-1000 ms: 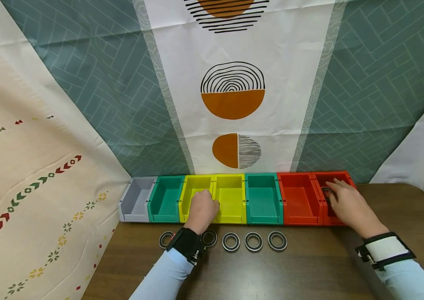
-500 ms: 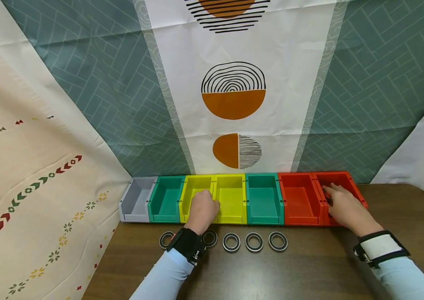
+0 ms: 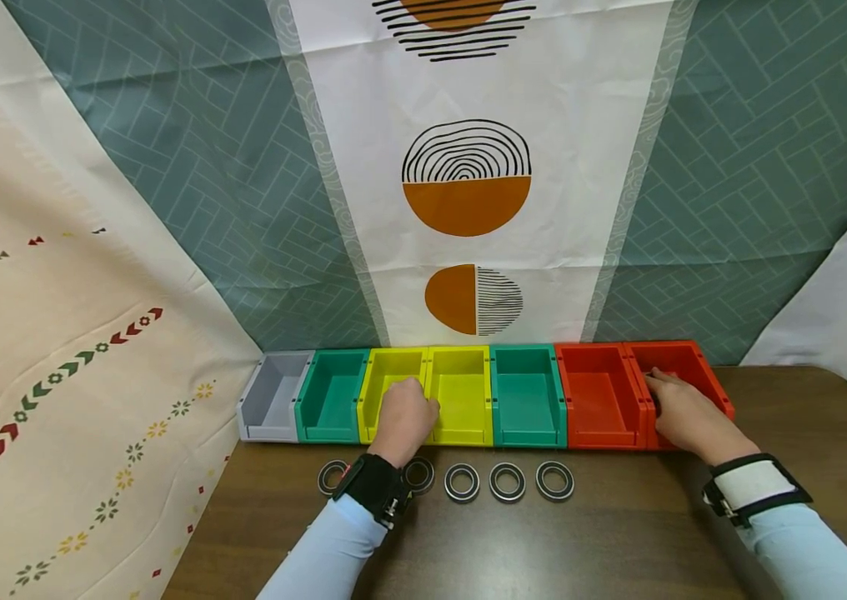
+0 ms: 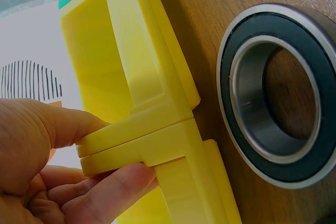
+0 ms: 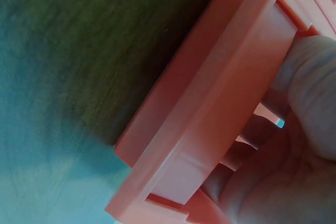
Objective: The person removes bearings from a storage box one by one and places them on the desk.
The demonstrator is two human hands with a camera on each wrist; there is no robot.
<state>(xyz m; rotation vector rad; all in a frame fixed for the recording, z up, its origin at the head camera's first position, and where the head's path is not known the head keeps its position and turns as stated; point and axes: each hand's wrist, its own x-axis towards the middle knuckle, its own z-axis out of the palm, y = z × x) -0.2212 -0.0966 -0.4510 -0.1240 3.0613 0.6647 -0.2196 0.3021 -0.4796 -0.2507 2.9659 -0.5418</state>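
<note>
My left hand (image 3: pixel 407 417) pinches the adjoining side walls of the two yellow bins (image 4: pixel 136 135), thumb on one side and fingers on the other, as the left wrist view shows. A ball bearing (image 4: pixel 227 77) with a dark seal lies on the table close to that hand. My right hand (image 3: pixel 694 417) reaches over the front lip into the rightmost red bin (image 3: pixel 709 396). In the right wrist view, its fingers (image 5: pixel 257 129) go down behind the bin's front wall (image 5: pixel 220 98). Their tips are hidden, and I cannot tell whether they hold anything.
Left of the yellow bins stand a grey bin (image 3: pixel 273 400) and a green bin (image 3: pixel 329 400). A second green bin (image 3: pixel 528 400) and another red bin (image 3: pixel 599 400) complete the row. Several bearings (image 3: pixel 507 483) lie in line before the bins on the wooden table (image 3: pixel 498 558).
A bearing at my right fingertips, visible a second ago, has gone out of sight inside the red bin. The right hand has shifted slightly left, and that bin's right side has swung outward. Left hand still.
</note>
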